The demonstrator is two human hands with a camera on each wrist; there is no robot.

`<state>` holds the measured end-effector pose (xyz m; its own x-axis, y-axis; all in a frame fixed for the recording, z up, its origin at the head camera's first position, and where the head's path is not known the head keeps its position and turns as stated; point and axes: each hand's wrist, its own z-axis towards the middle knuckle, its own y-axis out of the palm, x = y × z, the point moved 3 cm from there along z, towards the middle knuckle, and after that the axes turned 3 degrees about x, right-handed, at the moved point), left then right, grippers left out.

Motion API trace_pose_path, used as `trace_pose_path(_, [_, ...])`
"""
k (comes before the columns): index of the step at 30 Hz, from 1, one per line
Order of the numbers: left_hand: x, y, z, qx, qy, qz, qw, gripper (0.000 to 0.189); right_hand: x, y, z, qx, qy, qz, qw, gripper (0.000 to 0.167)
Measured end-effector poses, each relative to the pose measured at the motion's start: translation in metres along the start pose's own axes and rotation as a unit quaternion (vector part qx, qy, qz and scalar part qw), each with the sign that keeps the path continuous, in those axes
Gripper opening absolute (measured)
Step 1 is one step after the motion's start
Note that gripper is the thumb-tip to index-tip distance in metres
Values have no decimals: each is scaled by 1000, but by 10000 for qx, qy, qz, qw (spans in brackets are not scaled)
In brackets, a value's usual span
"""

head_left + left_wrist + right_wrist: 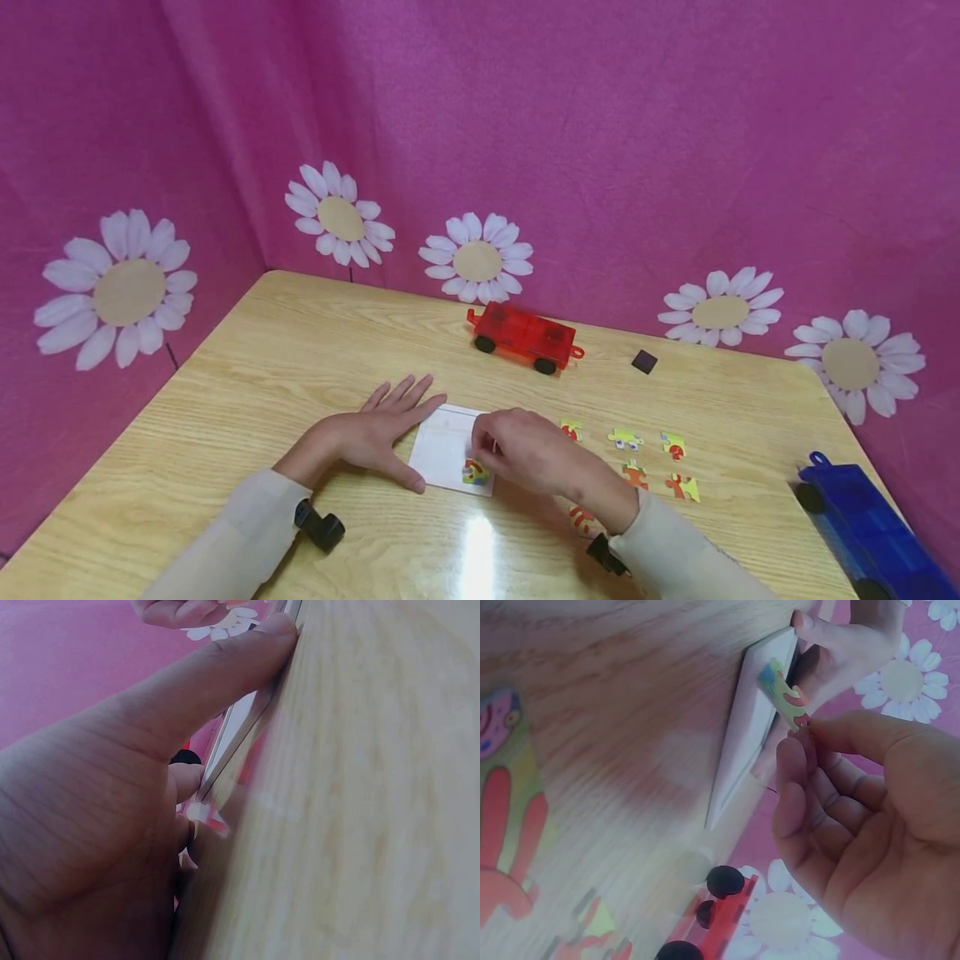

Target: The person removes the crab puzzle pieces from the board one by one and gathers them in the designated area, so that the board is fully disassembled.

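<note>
A white puzzle board [441, 448] with a raised rim lies on the table between the hands. My left hand [378, 437] is spread along its left side, with the thumb at the near left corner and straight fingers by the far left one. In the left wrist view the thumb [240, 660] reaches the board's edge. Over the right part of the board, my right hand [525, 450] pinches a colourful jigsaw piece [784, 696] between thumb and fingertips. That piece overlaps the board's near right corner in the head view.
Several loose jigsaw pieces, one a yellow and red piece [682, 487], lie right of the right hand. A red toy wagon [523, 333] stands behind the board, a dark square tile [644, 361] to its right. A blue toy wagon [873, 529] is at the right edge.
</note>
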<state>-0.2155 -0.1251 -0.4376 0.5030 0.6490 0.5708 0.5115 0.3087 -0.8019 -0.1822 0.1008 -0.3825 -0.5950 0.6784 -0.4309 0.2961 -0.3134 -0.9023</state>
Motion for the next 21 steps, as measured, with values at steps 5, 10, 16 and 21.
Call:
trace_pose_path(5, [1,0,0,-17,13,18,10000,122,-3,-5,-5,74,-180,4,9998,12])
trace_pose_path(10, [1,0,0,-39,-3,4,10000,121,-1,-13,-17,140,-153,56,9998,16])
trace_pose_path(16, [0,-1,0,-11,-13,0,10000,123,7,-24,-36,121,-63,46,9999,22])
trace_pose_path(21, [0,-1,0,-40,-19,-52,10000,123,20,-35,-57,103,4,75,9999,27])
